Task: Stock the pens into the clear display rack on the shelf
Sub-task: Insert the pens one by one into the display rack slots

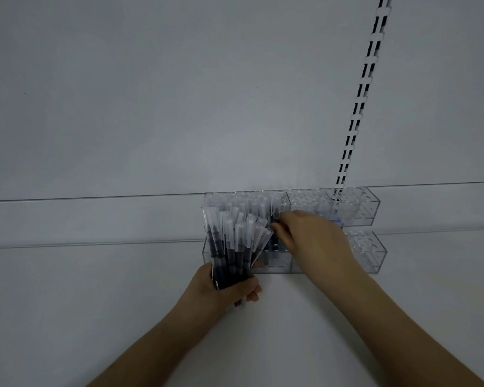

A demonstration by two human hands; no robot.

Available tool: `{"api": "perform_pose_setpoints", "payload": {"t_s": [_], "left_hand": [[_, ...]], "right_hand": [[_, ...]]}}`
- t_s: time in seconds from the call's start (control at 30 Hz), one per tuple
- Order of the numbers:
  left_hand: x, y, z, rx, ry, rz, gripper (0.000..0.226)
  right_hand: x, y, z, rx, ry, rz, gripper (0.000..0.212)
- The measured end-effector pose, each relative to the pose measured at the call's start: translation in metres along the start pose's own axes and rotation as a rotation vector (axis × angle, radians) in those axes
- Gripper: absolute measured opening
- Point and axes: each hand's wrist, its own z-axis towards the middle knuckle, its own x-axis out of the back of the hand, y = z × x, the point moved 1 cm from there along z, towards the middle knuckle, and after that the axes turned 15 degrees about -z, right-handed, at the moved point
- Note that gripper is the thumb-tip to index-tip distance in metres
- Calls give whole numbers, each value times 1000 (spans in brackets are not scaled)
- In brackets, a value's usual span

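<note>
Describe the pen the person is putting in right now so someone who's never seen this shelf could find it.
Start at the slotted upright on the white back wall and follow it down to the clear display rack on the shelf. Go left along its upper tier to the right hand. The pen is at its fingertips; it stands alone at the edge of the filled holes, apart from the bundle of pens that the left hand grips.

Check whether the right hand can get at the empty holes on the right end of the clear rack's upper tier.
Probably yes. The right hand is already at the clear plastic display rack, and nothing lies between it and those open holes on the upper tier.
</note>
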Motion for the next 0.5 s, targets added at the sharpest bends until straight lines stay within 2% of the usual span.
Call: {"api": "perform_pose_setpoints", "payload": {"t_s": [0.07,0.13,0.23,0.3,0.37,0.5], "left_hand": [[0,0,0,3,-4,-8,21],[0,1,-1,9,-1,-25,22],[0,3,-2,17,-12,-27,16],[0,3,-2,22,-22,-16,11],[0,3,-2,21,-22,-7,11],[0,3,-2,11,-19,17,9]], "right_hand": [[3,5,-2,-6,-94,-15,37],[10,12,-4,-19,-54,38,52],[12,24,-6,9,-13,400,61],[6,18,-8,75,-77,619,52],[5,6,-10,128,-136,692,43],[12,6,-10,69,-205,833,33]]}}
